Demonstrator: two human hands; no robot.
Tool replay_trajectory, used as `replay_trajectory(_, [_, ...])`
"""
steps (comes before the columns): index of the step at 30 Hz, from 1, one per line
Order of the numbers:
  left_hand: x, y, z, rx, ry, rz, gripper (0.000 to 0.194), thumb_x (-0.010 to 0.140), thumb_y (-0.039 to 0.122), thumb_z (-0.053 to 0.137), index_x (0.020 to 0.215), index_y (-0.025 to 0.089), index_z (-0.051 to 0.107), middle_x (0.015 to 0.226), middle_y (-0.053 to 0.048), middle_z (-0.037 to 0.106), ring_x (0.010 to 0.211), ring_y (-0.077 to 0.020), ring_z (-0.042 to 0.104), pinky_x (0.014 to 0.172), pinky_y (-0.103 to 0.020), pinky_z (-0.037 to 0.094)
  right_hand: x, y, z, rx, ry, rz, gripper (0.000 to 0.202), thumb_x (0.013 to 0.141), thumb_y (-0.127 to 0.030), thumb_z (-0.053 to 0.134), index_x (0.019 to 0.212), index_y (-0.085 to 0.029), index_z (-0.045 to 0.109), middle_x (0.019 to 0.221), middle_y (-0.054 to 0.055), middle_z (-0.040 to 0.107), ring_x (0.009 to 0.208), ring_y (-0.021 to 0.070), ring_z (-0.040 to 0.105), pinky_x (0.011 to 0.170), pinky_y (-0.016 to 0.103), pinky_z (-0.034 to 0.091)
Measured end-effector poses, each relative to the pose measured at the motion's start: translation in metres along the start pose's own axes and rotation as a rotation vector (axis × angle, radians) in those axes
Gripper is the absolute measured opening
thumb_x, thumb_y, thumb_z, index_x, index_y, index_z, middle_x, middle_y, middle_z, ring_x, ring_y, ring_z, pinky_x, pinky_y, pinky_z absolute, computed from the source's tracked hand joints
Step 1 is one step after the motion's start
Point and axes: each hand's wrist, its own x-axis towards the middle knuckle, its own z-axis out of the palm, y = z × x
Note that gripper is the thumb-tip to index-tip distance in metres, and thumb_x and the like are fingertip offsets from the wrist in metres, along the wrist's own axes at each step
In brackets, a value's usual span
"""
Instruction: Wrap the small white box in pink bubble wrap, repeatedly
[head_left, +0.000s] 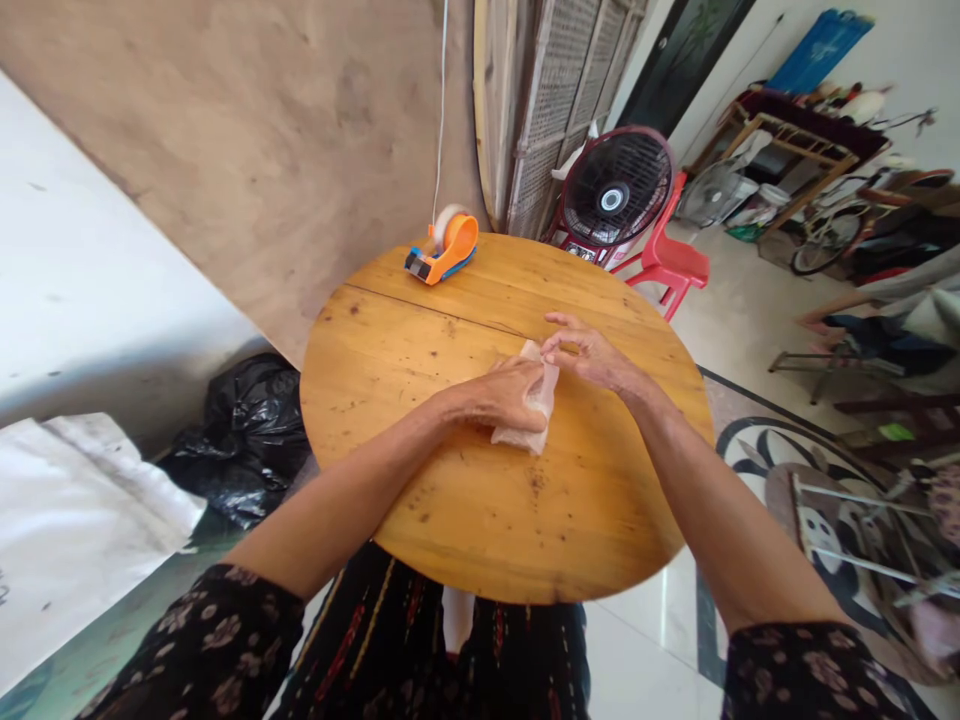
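Note:
A small whitish, semi-transparent wrapped packet (534, 437) lies near the middle of the round wooden table (450, 500). My left hand (510, 395) is wrapped over it from the left, thumb toward me, pressing it on the tabletop. At the packet's far right corner, my right hand (589, 355) has its fingertips at the edge, with its fingers bent and spread apart. Whether those fingertips pinch the wrapping is too small to make out. An orange and blue tape dispenser (456, 245) with a roll of tape stands at the table's far edge.
Behind the table on the right are a fan (616, 195) and a red plastic chair (675, 262). Black plastic bags (244, 430) and a white sack (82, 530) are at the left. A stool (855, 510) is on the right, with a bicycle (829, 240) farther back.

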Motion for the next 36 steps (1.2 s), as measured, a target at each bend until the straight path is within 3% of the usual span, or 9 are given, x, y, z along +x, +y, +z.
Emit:
replay_trajectory(7, [-0.005,0.007,0.0,-0.073,0.047,-0.025,0.056,0.063,0.026,0.062,0.117,0.018,0.055,0.106,-0.01,0.061,0.103,-0.0304,0.056,0.09,-0.043,0.049,0.004,0.009,0.006,-0.06,0.021,-0.006,0.009,0.08,-0.031,0.07,0.081,-0.023,0.073,0.139,0.009,0.055,0.14,0.029,0.042,0.114,0.054,0.032])
replay_trajectory(12, [-0.012,0.004,0.005,-0.111,0.16,0.028,0.071,0.063,0.025,0.065,0.131,0.019,0.048,0.137,-0.014,0.05,0.125,-0.0371,0.048,0.101,-0.05,0.045,0.005,0.014,0.016,-0.12,0.068,-0.008,0.01,0.081,-0.031,0.068,0.083,-0.022,0.071,0.144,0.011,0.051,0.141,0.0299,0.041,0.114,0.054,0.032])
replay_trajectory(14, [-0.014,0.003,0.005,-0.076,0.157,0.063,0.06,0.065,0.025,0.065,0.123,0.019,0.054,0.141,-0.015,0.046,0.129,-0.038,0.044,0.104,-0.05,0.042,0.005,0.015,0.02,-0.162,0.119,0.019,0.021,0.078,-0.034,0.071,0.096,-0.023,0.07,0.148,0.013,0.047,0.142,0.0314,0.039,0.114,0.057,0.031])
replay_trajectory(17, [-0.015,0.003,0.005,-0.002,0.118,0.145,0.028,0.069,0.024,0.063,0.097,0.018,0.062,0.135,-0.014,0.052,0.128,-0.0348,0.047,0.107,-0.046,0.04,0.004,0.016,0.027,-0.219,0.201,0.074,0.059,0.072,-0.037,0.077,0.127,-0.025,0.058,0.153,0.016,0.04,0.143,0.0337,0.037,0.114,0.06,0.028])
replay_trajectory(19, [-0.016,0.003,0.005,0.038,0.114,0.165,0.017,0.071,0.024,0.062,0.087,0.018,0.061,0.131,-0.014,0.055,0.127,-0.0331,0.049,0.109,-0.044,0.039,0.002,0.018,0.031,-0.235,0.233,0.105,0.068,0.072,-0.036,0.076,0.135,-0.023,0.052,0.153,0.018,0.041,0.143,0.0345,0.037,0.114,0.061,0.028])
replay_trajectory(26, [-0.019,0.007,0.002,0.122,0.075,0.113,0.021,0.075,0.026,0.06,0.093,0.017,0.063,0.119,-0.013,0.063,0.116,-0.0315,0.055,0.105,-0.042,0.041,-0.005,0.022,0.04,-0.212,0.337,0.254,0.053,0.067,-0.045,0.078,0.112,-0.021,0.062,0.144,0.019,0.05,0.136,0.0385,0.044,0.109,0.065,0.031])
replay_trajectory(30, [-0.019,0.007,0.001,0.154,0.076,0.108,0.02,0.074,0.027,0.06,0.09,0.017,0.065,0.118,-0.012,0.064,0.112,-0.0308,0.056,0.103,-0.042,0.042,-0.003,0.017,0.04,-0.224,0.313,0.322,0.036,0.067,-0.044,0.078,0.091,-0.02,0.066,0.134,0.017,0.058,0.135,0.0389,0.044,0.108,0.064,0.031])
replay_trajectory(36, [-0.02,0.007,0.002,0.176,0.09,0.127,0.023,0.074,0.029,0.06,0.092,0.017,0.069,0.113,-0.009,0.067,0.11,-0.0295,0.057,0.103,-0.042,0.041,0.002,0.008,0.041,-0.216,0.265,0.377,0.023,0.069,-0.039,0.077,0.076,-0.02,0.066,0.139,0.015,0.055,0.134,0.0378,0.044,0.107,0.062,0.03])
